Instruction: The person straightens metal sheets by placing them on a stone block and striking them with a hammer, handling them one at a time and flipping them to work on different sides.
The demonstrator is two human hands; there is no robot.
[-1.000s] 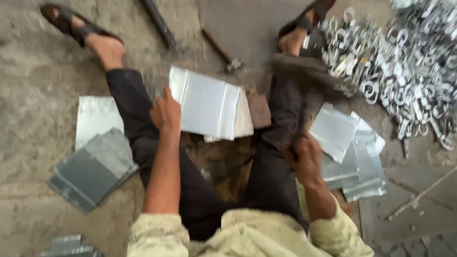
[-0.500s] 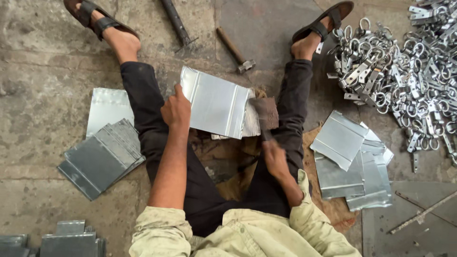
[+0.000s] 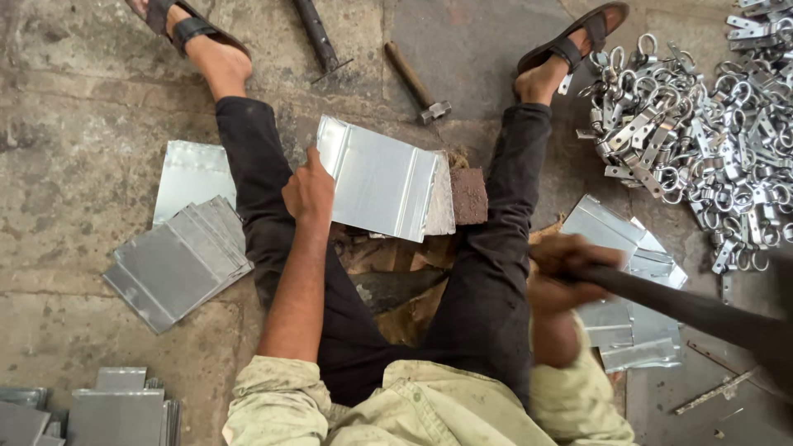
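I sit on the floor with my legs spread. My left hand (image 3: 307,194) holds the near edge of a shiny folded metal sheet (image 3: 378,177) that lies between my legs, over a rusty block (image 3: 468,195). My right hand (image 3: 566,268) is closed around the dark handle of a heavy hammer (image 3: 686,307), which is raised to my right and blurred; its head runs out of view at the right edge.
A stack of grey metal sheets (image 3: 178,260) lies to my left, another stack (image 3: 632,281) to my right. A heap of metal rings and brackets (image 3: 702,124) fills the upper right. A small hammer (image 3: 417,83) and a steel rod (image 3: 318,37) lie ahead.
My right hand has swung from the block out to the right, lifting the hammer. My left hand keeps the sheet in place.
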